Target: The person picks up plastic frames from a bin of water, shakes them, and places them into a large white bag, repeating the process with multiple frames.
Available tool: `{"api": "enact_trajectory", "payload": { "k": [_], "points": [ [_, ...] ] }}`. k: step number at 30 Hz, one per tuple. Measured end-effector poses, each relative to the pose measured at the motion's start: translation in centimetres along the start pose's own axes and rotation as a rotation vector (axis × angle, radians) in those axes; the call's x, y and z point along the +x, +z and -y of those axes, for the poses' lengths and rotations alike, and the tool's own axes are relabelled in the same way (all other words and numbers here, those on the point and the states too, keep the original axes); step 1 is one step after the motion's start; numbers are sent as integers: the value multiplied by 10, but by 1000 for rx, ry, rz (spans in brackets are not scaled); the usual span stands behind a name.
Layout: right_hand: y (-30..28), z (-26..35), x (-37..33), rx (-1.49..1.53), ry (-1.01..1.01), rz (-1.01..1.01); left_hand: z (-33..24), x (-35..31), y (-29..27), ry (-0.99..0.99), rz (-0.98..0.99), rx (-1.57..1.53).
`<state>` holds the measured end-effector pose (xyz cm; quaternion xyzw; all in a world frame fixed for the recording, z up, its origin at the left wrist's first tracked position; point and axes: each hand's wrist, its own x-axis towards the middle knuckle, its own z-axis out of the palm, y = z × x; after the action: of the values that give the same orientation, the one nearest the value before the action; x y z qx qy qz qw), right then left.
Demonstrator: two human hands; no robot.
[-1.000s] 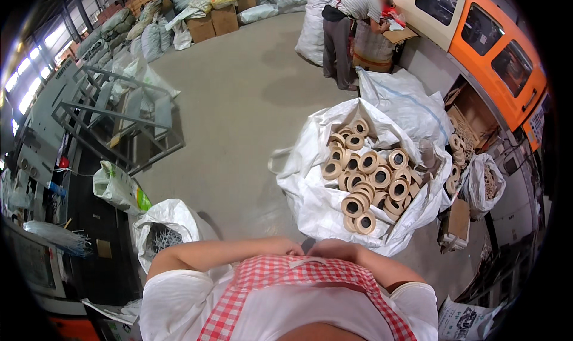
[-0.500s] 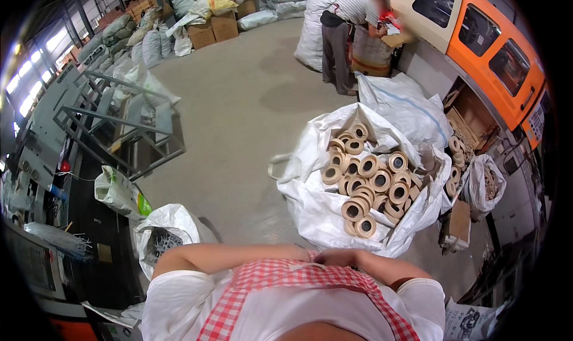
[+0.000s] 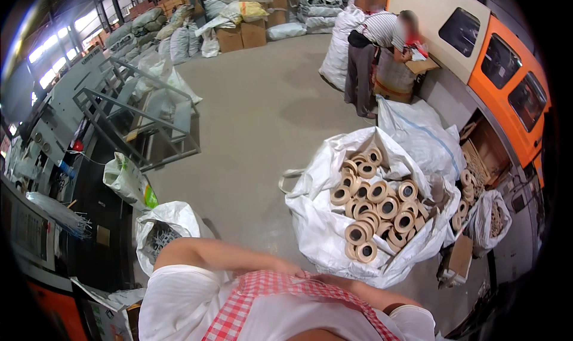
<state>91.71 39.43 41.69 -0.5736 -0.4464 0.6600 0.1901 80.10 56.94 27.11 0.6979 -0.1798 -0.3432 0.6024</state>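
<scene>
Both my forearms bend inward across my waist over a red-and-white checked apron point(image 3: 262, 284). My left hand point(image 3: 291, 268) rests near the apron's front at my middle. From the other side my right hand point(image 3: 327, 279) comes to the same place, partly behind the apron cloth. The fingers of both hands are mostly hidden, and I cannot make out anything in them. Just ahead on the right stands an open white woven sack point(image 3: 316, 233), filled with beige rings point(image 3: 387, 207) with dark centres.
A small sack of grey pieces point(image 3: 158, 239) and a white-green bag point(image 3: 122, 180) stand left, near a grey metal frame point(image 3: 143, 111). A person point(image 3: 382, 33) leans over a tall container by the orange-and-cream machine point(image 3: 498, 60). A tied white sack point(image 3: 418, 132) lies at right.
The whole view has shifted, so the surroundings sit lower and farther right. My hands stay together at my waist; more of my left hand shows now.
</scene>
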Motion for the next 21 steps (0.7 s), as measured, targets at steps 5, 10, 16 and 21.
{"api": "enact_trajectory", "payload": {
  "k": [5, 10, 16, 21],
  "points": [
    [-22, 10, 28, 12, -2, -10, -15, -11, -21, -121, -37, -187],
    [-54, 31, 66, 12, 9, 7, -14, -34, -59, -154, -88, -203],
    [-111, 78, 140, -11, 50, 8, 7, -94, -138, -161, -172, -203],
    [-158, 136, 218, -36, 29, 19, 29, -159, -207, -186, -272, -231]
  ]
}}
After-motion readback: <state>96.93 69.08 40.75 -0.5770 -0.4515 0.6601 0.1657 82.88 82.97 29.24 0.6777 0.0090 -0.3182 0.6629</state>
